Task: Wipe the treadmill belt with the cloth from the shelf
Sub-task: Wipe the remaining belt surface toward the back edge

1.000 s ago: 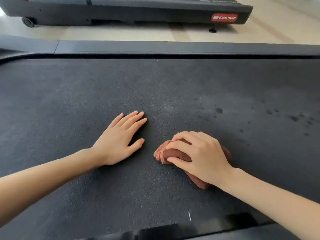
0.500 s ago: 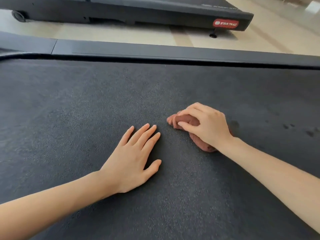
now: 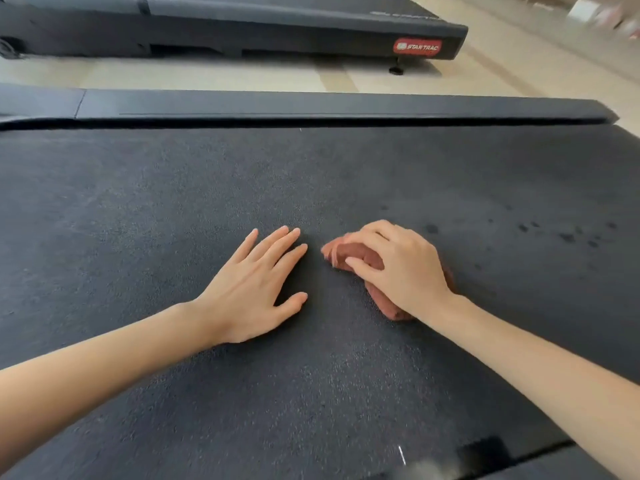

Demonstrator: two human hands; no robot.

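Matt, grainy, rough-textured dark belt (image 3: 311, 174) across mid-frame. Soft, fuzzy reddish-brown cloth (image 3: 349, 256), bunched, right of centre. Smooth, faintly sheened dark side rail (image 3: 311, 105) above. Glossy pale floor (image 3: 207, 76) along the top.

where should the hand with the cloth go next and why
Probably slide the right hand, pressing the bunched reddish-brown cloth, rightward across the dark textured treadmill belt: dark spots sit there, unwiped, while the left hand rests flat.
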